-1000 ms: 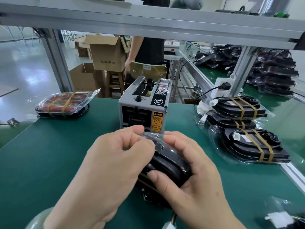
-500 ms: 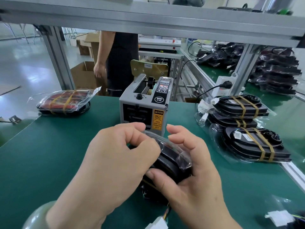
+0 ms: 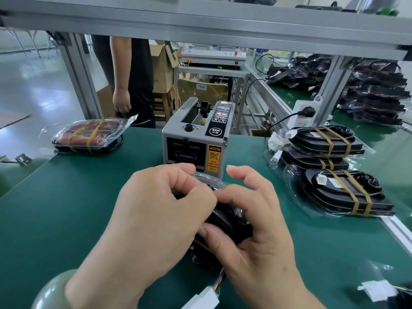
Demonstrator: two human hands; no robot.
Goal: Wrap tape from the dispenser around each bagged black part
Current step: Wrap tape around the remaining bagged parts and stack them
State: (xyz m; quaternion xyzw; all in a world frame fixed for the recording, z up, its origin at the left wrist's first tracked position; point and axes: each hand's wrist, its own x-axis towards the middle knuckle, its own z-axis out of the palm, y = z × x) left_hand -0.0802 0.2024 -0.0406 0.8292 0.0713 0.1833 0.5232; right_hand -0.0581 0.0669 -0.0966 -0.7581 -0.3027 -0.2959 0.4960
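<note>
Left hand (image 3: 156, 219) over part (image 3: 225, 218), before dispenser (image 3: 194, 141)

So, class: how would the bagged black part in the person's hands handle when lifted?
The bagged black part is probably stiff: no sag shows between the left hand and right hand. Its glossy bag likely slips. The wires and white connector would probably dangle.

The bagged black part (image 3: 225, 217) is glossy black plastic under thin, clear, crinkled film. The tape dispenser (image 3: 196, 139) has a matt grey casing that looks like painted metal, with a shiny black panel. The table mat (image 3: 66, 208) is smooth, matt green. The overhead beam (image 3: 200, 21) is brushed silvery metal, the box (image 3: 162, 70) is plain brown cardboard, and the floor (image 3: 33, 85) is glossy
</note>
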